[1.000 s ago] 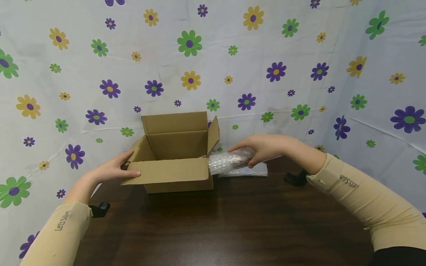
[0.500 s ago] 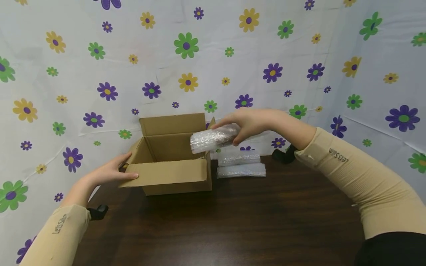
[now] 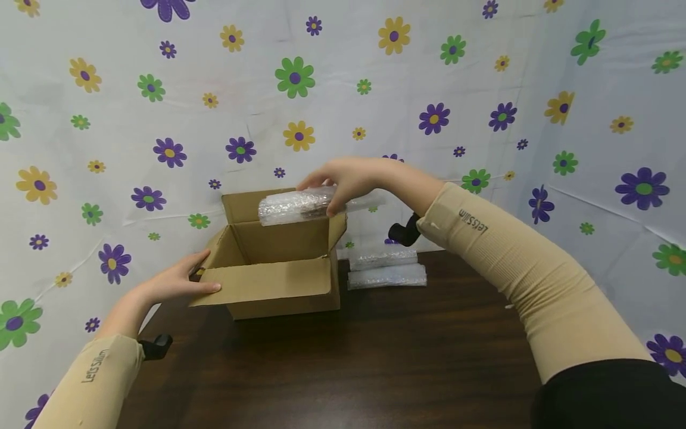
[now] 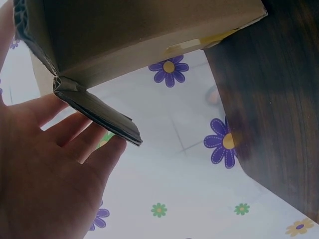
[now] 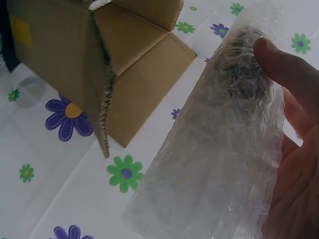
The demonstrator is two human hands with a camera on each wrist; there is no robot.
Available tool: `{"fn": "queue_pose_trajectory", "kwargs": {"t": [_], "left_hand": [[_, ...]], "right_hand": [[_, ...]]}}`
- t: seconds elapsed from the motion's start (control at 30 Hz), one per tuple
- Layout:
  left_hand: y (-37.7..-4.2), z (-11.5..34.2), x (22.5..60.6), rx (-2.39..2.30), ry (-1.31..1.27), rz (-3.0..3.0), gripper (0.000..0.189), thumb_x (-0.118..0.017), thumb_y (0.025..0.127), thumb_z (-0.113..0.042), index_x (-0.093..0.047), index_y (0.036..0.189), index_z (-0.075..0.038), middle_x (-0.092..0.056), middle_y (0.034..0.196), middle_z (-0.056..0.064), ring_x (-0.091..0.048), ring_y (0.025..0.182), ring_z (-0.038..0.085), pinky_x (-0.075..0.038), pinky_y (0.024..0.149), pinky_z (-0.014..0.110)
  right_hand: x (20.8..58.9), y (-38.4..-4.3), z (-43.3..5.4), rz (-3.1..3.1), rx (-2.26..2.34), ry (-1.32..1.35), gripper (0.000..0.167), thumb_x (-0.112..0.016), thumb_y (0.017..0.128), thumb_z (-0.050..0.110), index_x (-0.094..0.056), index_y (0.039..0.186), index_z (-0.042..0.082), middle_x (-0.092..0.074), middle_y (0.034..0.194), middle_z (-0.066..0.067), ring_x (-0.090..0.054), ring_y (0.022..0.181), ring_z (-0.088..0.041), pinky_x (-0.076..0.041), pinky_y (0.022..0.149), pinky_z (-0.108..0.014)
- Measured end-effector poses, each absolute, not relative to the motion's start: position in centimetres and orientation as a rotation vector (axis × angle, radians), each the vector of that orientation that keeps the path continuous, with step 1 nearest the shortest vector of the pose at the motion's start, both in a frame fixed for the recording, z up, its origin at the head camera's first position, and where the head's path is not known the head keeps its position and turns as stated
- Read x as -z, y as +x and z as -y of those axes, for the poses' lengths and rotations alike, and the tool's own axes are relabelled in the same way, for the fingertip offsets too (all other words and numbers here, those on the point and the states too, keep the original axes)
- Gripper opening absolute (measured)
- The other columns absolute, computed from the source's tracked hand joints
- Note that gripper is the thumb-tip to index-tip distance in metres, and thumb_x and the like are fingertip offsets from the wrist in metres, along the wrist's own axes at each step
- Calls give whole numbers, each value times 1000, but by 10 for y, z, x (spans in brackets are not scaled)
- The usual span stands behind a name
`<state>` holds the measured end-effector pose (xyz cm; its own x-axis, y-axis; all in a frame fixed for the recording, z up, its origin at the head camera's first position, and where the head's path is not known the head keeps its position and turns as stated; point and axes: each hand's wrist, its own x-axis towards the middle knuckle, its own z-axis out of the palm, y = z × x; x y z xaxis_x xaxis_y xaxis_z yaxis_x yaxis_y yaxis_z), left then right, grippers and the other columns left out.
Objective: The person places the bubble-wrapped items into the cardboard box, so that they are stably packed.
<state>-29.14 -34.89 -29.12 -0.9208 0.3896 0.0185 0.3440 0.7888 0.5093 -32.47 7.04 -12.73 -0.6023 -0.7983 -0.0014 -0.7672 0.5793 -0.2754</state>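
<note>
The right hand (image 3: 351,177) is pinching a bubble-wrap bundle (image 3: 286,205) between thumb and fingers, toward one end, and is holding it level in the air above the cardboard box (image 3: 284,307). The left hand (image 3: 174,280) is gripping the near left corner, its thumb lying on the front flap (image 3: 262,285) and its fingers resting against the left flap.

The likeliest trouble is a slip: the plastic is looking slick and loosely rolled, and since the hand is holding it off-centre, the long end may be tipping downward if the pinch weakens. Something dark is showing through the wrap; what it is, I cannot tell, but a drop could be harming it. The right flap (image 3: 337,229) is leaning outward nearby, so a low pass could be snagging the wrap's loose end. Too hard a pull by the left hand could be tilting or dragging the box.

Below, the box is standing on a dark wood-look counter (image 3: 402,357). Two more wrapped rolls (image 3: 387,277) are lying parallel beside it, near the back. Behind and to both sides, a white sheet (image 3: 257,53) is covering the walls, carrying purple, green and yellow flowers and showing creases.
</note>
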Motion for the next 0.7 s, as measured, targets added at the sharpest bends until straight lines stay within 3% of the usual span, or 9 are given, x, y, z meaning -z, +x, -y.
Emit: {"fn": "queue_pose_trajectory", "kwargs": {"t": [0.3,0.7], "left_hand": [[-292,351,293,-811,612,-2877,100,-73,85,-30,-9,151,10,-13,151,37,-14,136,57,-20,102,71],[-292,350,290,-805,611,-2886,101,-74,85,-31,-10,150,12,-14,152,37,-13,137,56,-18,104,70]], "right_hand": [[118,-339,-40,-2679,422,-1314,70,-75,84,15,-45,146,26,-45,146,-5,-40,134,-27,-38,106,-40],[126,-358,-9,-2675,412,-1296,70,-77,82,17,-48,145,27,-50,142,-5,-43,132,-23,-43,99,-33]]}}
